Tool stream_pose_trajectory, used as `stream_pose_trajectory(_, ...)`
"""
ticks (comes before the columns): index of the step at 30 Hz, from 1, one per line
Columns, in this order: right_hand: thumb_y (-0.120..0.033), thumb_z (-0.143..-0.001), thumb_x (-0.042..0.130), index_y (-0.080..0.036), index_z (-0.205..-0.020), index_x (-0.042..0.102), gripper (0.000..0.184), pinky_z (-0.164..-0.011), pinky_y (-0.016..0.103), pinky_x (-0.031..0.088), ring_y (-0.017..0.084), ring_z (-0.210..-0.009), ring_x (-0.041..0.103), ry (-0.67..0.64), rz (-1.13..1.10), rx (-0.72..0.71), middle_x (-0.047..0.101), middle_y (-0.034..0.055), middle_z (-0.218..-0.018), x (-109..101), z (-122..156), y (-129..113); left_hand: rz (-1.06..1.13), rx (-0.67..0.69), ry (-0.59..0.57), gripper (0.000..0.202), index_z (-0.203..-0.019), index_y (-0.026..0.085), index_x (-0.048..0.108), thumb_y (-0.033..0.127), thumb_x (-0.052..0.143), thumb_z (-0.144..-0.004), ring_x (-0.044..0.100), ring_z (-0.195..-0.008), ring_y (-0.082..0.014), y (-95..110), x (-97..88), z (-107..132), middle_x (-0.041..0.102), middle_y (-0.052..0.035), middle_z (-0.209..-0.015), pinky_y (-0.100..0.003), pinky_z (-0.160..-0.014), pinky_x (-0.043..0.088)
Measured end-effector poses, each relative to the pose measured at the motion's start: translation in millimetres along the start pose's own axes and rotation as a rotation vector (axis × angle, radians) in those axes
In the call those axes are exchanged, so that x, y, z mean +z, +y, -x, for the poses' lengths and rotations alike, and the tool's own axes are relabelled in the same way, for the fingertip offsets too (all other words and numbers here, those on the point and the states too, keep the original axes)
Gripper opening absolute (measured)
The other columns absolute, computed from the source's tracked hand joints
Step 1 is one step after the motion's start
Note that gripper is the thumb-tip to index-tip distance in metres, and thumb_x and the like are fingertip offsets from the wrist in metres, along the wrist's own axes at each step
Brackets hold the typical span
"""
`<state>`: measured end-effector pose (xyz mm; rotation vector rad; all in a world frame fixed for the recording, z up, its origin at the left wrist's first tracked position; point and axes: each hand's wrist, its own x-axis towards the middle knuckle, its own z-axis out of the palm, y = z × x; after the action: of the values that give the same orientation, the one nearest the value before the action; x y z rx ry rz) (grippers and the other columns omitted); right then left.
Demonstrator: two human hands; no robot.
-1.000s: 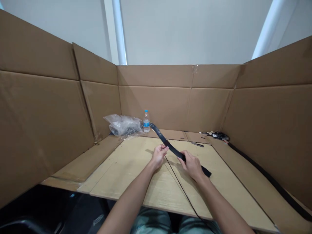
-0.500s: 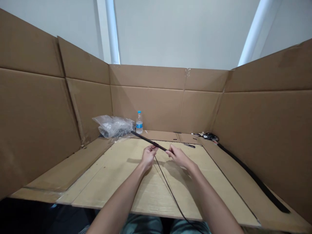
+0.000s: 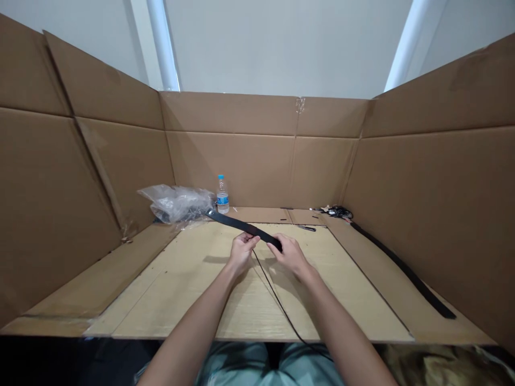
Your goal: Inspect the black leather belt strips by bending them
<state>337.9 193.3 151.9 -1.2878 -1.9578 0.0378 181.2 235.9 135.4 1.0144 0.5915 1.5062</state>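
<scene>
A black strap [image 3: 231,221] with a shiny round stud near its far end is held above the board, its broad face turned toward me. My left hand [image 3: 242,251] is closed in a pinch at the strap's middle, where a darker band crosses it. On the strap's near right end, my right hand [image 3: 290,254] is closed with the thumb along the edge. A thin black cord [image 3: 276,295] hangs from beside my left fingers and runs down over the board's front edge to my lap. How the cord meets the strap is hidden by my fingers.
Cardboard walls enclose the wooden board [image 3: 169,300]. At the back left are a clear plastic bag [image 3: 177,203] and a water bottle [image 3: 222,195]. A small dark tool [image 3: 306,228], bundled cables [image 3: 340,212] and a long black strip [image 3: 402,271] lie to the right.
The strap has turned from edge-on to showing its broad face and now looks slightly bent. My right thumb and fingers have shifted on its end. The camera view has tilted a little.
</scene>
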Motion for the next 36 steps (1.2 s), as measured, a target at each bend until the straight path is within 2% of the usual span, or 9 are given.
stream_pose_trajectory(3, -0.028, -0.089, 0.052, -0.015, -0.114, 0.062, 0.030, -0.088, 0.032, 0.048, 0.022, -0.099, 0.063, -0.055, -0.002, -0.095, 0.067, 0.0111, -0.109, -5.5, -8.3, -3.3, 0.064, -0.006, -0.007, 0.040, -0.067, 0.014, 0.056, 0.030, 0.086, -0.045, 0.040, -0.055, -0.0051, 0.9, 1.9, 2.0, 0.052, 0.0041, -0.060, -0.021, -0.056, 0.032)
stream_pose_trajectory(5, -0.025, -0.090, 0.049, -0.017, -0.130, 0.054, 0.041, -0.096, 0.033, 0.045, 0.021, -0.112, 0.058, -0.077, -0.020, -0.187, 0.061, 0.0107, -0.124, -5.8, -16.0, -7.1, 0.066, -0.023, -0.024, 0.041, -0.069, 0.013, 0.058, 0.030, 0.087, -0.045, 0.041, -0.056, -0.0054, 0.7, 1.9, 2.4, 0.055, 0.0029, -0.063, -0.021, -0.057, 0.032)
stream_pose_trajectory(7, -0.022, -0.091, 0.047, -0.019, -0.137, 0.048, 0.046, -0.098, 0.033, 0.044, 0.020, -0.115, 0.056, -0.088, -0.024, -0.246, 0.058, 0.0098, -0.129, -3.3, -22.5, -11.2, 0.059, -0.037, -0.035, 0.041, -0.069, 0.012, 0.058, 0.031, 0.087, -0.045, 0.040, -0.054, -0.0051, 0.4, 1.1, 2.4, 0.054, 0.0034, -0.060, -0.020, -0.056, 0.031)
stream_pose_trajectory(11, -0.020, -0.089, 0.050, -0.019, -0.132, 0.053, 0.043, -0.096, 0.032, 0.046, 0.020, -0.112, 0.058, -0.001, -0.041, -0.207, 0.060, 0.0085, -0.126, 4.2, -24.3, -15.5, 0.054, -0.056, -0.034, 0.042, -0.066, 0.013, 0.058, 0.032, 0.087, -0.044, 0.042, -0.054, -0.0052, 2.1, 0.4, 3.3, 0.053, 0.0038, -0.058, -0.020, -0.056, 0.033)
stream_pose_trajectory(18, -0.022, -0.089, 0.052, -0.022, -0.128, 0.056, 0.040, -0.091, 0.031, 0.049, 0.019, -0.109, 0.060, 0.121, -0.055, -0.206, 0.062, 0.0065, -0.123, 4.9, -7.9, -12.8, 0.084, -0.076, -0.097, 0.043, -0.073, 0.012, 0.066, 0.031, 0.089, -0.043, 0.052, -0.063, -0.0088, 1.8, 4.5, 6.7, 0.063, -0.0010, -0.068, -0.022, -0.064, 0.039)
stream_pose_trajectory(25, -0.019, -0.091, 0.050, -0.023, -0.122, 0.059, 0.033, -0.085, 0.028, 0.051, 0.018, -0.103, 0.063, 0.123, -0.054, -0.246, 0.066, 0.0052, -0.115, 1.7, -3.5, -13.4, 0.065, -0.090, -0.114, 0.040, -0.074, 0.010, 0.068, 0.029, 0.088, -0.045, 0.053, -0.063, -0.0092, -0.5, 2.3, 8.0, 0.065, -0.0029, -0.070, -0.022, -0.064, 0.039)
stream_pose_trajectory(32, -0.022, -0.094, 0.047, -0.019, -0.115, 0.061, 0.026, -0.089, 0.031, 0.051, 0.019, -0.101, 0.063, 0.141, -0.010, -0.357, 0.067, 0.0081, -0.110, 3.7, -3.8, -5.7, 0.052, -0.092, -0.096, 0.037, -0.073, 0.011, 0.066, 0.028, 0.087, -0.047, 0.049, -0.060, -0.0079, -2.4, 2.1, 8.1, 0.061, -0.0011, -0.066, -0.021, -0.060, 0.035)
stream_pose_trajectory(36, -0.022, -0.094, 0.045, -0.017, -0.116, 0.059, 0.027, -0.081, 0.031, 0.053, 0.019, -0.093, 0.064, 0.105, 0.038, -0.354, 0.066, 0.0098, -0.105, 2.2, -3.2, -5.6, 0.038, -0.091, -0.082, 0.038, -0.072, 0.010, 0.065, 0.030, 0.087, -0.047, 0.047, -0.059, -0.0077, -4.8, 0.4, 8.1, 0.060, -0.0009, -0.066, -0.022, -0.059, 0.034)
